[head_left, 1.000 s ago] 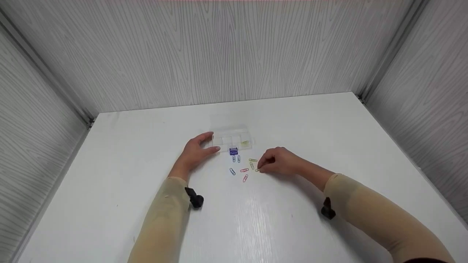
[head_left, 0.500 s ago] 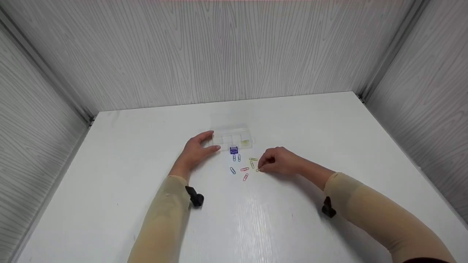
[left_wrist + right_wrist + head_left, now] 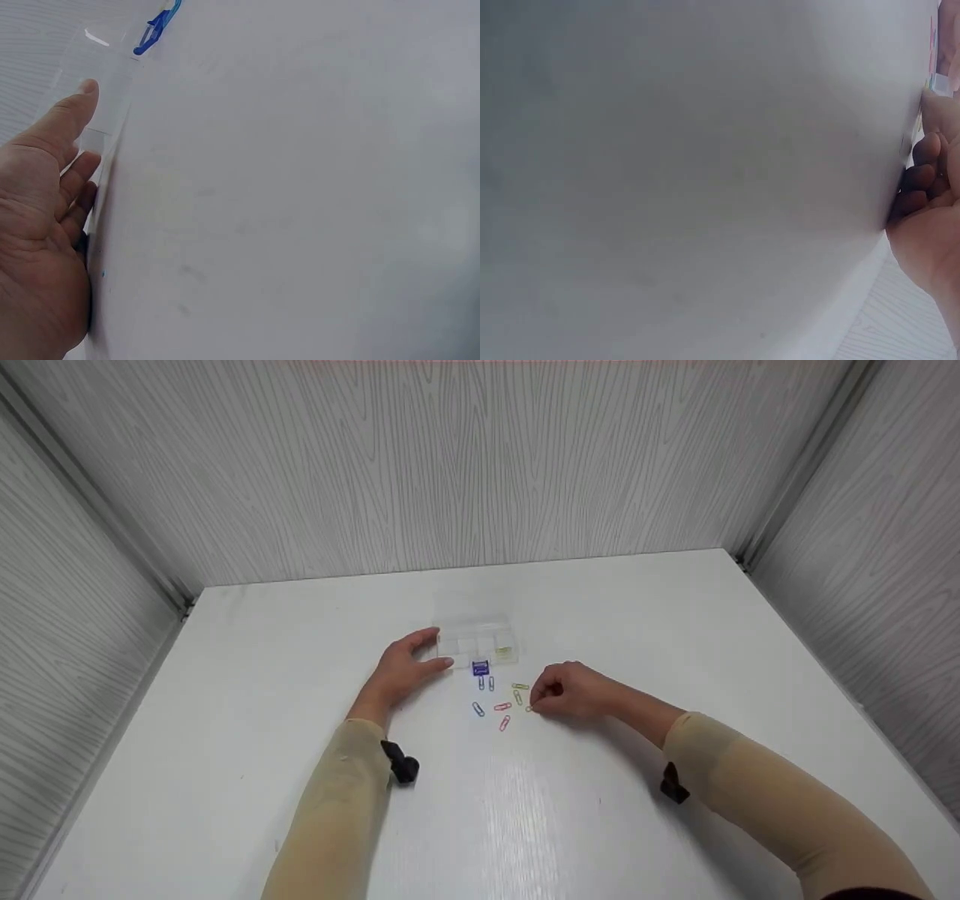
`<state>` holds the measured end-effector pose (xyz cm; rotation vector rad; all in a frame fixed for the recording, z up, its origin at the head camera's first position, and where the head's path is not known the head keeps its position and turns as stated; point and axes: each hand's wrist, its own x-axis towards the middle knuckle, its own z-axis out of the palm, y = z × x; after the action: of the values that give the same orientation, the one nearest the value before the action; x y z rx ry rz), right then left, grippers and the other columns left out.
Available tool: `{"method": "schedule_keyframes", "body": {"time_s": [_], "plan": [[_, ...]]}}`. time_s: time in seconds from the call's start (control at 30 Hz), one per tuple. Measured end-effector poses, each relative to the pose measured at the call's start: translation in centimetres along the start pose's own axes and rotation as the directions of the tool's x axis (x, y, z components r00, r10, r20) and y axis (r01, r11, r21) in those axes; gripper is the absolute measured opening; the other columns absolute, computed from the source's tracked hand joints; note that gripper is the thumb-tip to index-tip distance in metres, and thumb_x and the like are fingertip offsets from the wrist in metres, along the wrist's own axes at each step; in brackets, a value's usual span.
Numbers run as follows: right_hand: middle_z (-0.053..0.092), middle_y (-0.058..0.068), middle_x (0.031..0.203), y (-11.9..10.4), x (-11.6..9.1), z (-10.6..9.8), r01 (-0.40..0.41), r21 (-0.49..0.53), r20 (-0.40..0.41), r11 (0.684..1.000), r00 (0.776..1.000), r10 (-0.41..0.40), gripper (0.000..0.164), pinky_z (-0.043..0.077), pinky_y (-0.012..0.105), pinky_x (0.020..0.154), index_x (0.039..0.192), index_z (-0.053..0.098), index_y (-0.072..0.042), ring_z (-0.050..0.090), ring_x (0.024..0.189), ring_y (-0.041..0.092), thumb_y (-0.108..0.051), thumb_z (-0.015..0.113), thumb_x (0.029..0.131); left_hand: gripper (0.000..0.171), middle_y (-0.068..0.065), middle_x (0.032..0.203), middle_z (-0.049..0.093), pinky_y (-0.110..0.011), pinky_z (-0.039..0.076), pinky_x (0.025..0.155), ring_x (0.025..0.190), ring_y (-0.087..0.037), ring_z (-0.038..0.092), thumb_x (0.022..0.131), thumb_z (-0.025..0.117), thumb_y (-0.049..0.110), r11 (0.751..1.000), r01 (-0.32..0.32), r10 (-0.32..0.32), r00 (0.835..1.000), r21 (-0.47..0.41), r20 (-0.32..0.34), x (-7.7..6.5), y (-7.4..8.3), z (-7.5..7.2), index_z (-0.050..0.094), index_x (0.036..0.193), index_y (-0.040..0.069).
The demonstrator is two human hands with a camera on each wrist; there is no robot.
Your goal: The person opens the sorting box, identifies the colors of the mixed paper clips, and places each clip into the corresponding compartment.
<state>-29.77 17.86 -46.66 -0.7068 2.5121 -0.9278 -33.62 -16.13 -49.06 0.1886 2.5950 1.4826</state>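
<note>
A clear plastic compartment box [image 3: 469, 644] lies on the table, with a yellow paper clip [image 3: 503, 650] in its right front compartment. My left hand [image 3: 401, 669] holds the box's left end, thumb at the front and fingers behind. The left wrist view shows the thumb against the clear wall, near a blue-purple latch [image 3: 152, 34]. My right hand [image 3: 574, 690] has thumb and index finger pinching a small yellow paper clip [image 3: 529, 709] at the tabletop; most of that clip is hidden by the fingertips. The right wrist view has this hand [image 3: 934, 176] low on the table, fingers curled.
Between the hands lie two yellow-green paper clips [image 3: 518, 698], two red ones [image 3: 503, 707] and several blue ones [image 3: 478, 709]. The latch [image 3: 481, 667] sits at the box's front edge. Grey wood-grain panels [image 3: 480, 465] bound the white table [image 3: 480, 825] at back and sides.
Both hands keep nearly the same place. The whole scene shifts only very slightly in the view; the right fingers stay at the same yellow clip.
</note>
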Motion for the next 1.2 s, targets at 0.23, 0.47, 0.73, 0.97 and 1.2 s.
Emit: {"method": "schedule_keyframes", "body": {"time_s": [0.23,0.47,0.73,0.97,1.2], "plan": [[0.068,-0.006,0.089,-0.08,-0.16,-0.02,-0.006,-0.006,0.003,1.0,1.0,0.006,0.007,0.049,0.031,0.079,0.099,0.08,-0.014,0.058,0.088,0.016,-0.02,0.079,0.096,0.077,0.0,0.163,0.048,-0.043,0.019,0.13,0.159,-0.023,0.027,0.095,0.082,0.039,1.0,0.003,-0.003,1.0,0.003,0.002,-0.04,-0.03,0.12,0.048,0.161,0.018],[0.068,-0.005,0.091,-0.02,-0.21,-0.08,-0.007,0.012,-0.004,1.0,1.0,0.007,0.004,0.049,0.032,0.081,0.099,0.08,-0.015,0.059,0.09,0.017,-0.018,0.079,0.096,0.077,0.003,0.164,0.047,-0.042,0.018,0.13,0.16,-0.021,0.026,0.095,0.082,0.04,1.0,0.027,-0.027,1.0,-0.001,0.001,0.04,0.11,0.22,0.048,0.161,0.022],[0.068,-0.005,0.098,0.14,-0.13,-0.17,0.02,0.022,-0.005,1.0,1.0,-0.02,0.003,0.051,0.032,0.087,0.097,0.081,-0.019,0.06,0.095,0.017,-0.016,0.08,0.095,0.077,0.001,0.163,0.048,-0.042,0.018,0.13,0.16,-0.021,0.026,0.095,0.082,0.039,1.0,0.013,-0.013,1.0,-0.013,0.002,0.03,-0.04,0.17,0.048,0.161,0.021],[0.07,-0.006,0.097,0.25,-0.21,-0.02,0.035,0.049,-0.019,0.998,0.999,-0.034,0.011,0.053,0.032,0.087,0.093,0.08,-0.022,0.062,0.094,0.016,-0.012,0.081,0.094,0.077,0.002,0.162,0.05,-0.04,0.017,0.13,0.159,-0.02,0.026,0.094,0.082,0.039,1.0,0.004,-0.004,1.0,-0.023,-0.001,0.1,-0.27,0.21,0.049,0.161,0.021],[0.073,-0.006,0.094,0.18,-0.19,0.01,0.027,0.066,-0.017,0.997,1.0,-0.026,0.008,0.053,0.031,0.085,0.095,0.08,-0.021,0.062,0.091,0.016,-0.013,0.082,0.094,0.078,0.003,0.163,0.049,-0.041,0.016,0.131,0.16,-0.02,0.025,0.094,0.082,0.041,0.999,0.015,-0.016,1.0,-0.028,-0.007,-0.11,-0.08,0.21,0.049,0.161,0.022]]}}
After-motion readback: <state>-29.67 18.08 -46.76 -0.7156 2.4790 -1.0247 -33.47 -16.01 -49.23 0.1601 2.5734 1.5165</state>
